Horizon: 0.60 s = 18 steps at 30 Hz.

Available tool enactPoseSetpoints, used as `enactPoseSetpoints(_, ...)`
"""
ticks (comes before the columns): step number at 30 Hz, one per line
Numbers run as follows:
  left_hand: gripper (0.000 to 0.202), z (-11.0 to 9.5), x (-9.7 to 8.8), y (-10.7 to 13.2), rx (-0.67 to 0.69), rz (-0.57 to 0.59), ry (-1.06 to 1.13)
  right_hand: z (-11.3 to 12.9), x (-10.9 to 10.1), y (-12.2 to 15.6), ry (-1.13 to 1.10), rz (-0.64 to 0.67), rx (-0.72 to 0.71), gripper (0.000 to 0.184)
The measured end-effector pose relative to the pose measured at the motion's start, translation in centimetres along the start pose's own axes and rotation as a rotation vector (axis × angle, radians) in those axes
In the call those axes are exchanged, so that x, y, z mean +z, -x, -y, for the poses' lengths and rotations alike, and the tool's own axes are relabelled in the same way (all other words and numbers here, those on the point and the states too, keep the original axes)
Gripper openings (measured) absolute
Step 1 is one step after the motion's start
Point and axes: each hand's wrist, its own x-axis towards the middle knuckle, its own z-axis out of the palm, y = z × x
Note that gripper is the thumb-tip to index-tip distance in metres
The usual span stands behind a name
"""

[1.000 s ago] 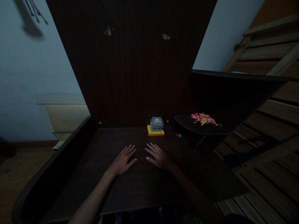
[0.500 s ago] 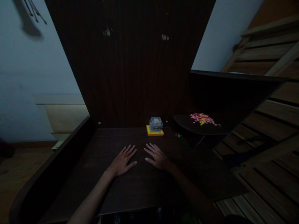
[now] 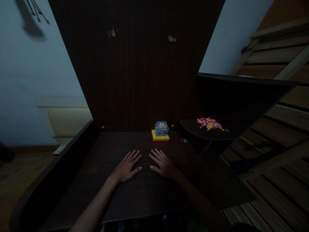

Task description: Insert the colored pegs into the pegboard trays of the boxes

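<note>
My left hand (image 3: 126, 167) lies flat on the dark wooden desk (image 3: 142, 196), palm down with its fingers spread. To its right my right hand (image 3: 163, 163) rests the same way, fingers apart and holding nothing. A gap of bare wood separates the two thumbs. Beyond my right hand, near the back panel, small clear plastic boxes (image 3: 161, 128) are stacked on a flat yellow box (image 3: 160, 138). A small red and green item (image 3: 184, 140), perhaps an artificial flower, lies to the right of that stack.
A rounded corner shelf (image 3: 190, 126) on the right bears a pile of small pink, red and yellow pieces (image 3: 209, 123). A tall dark panel (image 3: 140, 80) rises behind the desk, and a raised side board (image 3: 55, 170) bounds the left. Wooden slats (image 3: 285, 154) stand at the far right.
Both hands stay flat in the same places. Only the camera view has shifted very slightly.
</note>
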Motion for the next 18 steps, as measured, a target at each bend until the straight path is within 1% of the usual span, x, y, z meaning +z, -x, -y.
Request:
enactPoseSetpoints(3,0.064,-0.03,-0.04,0.0,0.01,-0.015,0.002,-0.06,0.14,0.15,-0.004,-0.007,-0.012,0.062)
enactPoseSetpoints(7,0.066,0.03,0.05,0.0,-0.002,0.0,0.001,-0.14,0.23,0.12,-0.002,0.003,-0.001,0.062)
enactPoseSetpoints(13,0.064,0.23,0.29,0.03,0.023,-0.041,0.01,-0.33,0.41,0.15,-0.003,-0.017,-0.011,0.062)
enactPoseSetpoints(18,0.065,0.06,0.12,-0.02,0.007,-0.022,0.01,-0.29,0.34,0.12,-0.006,-0.008,-0.001,0.062)
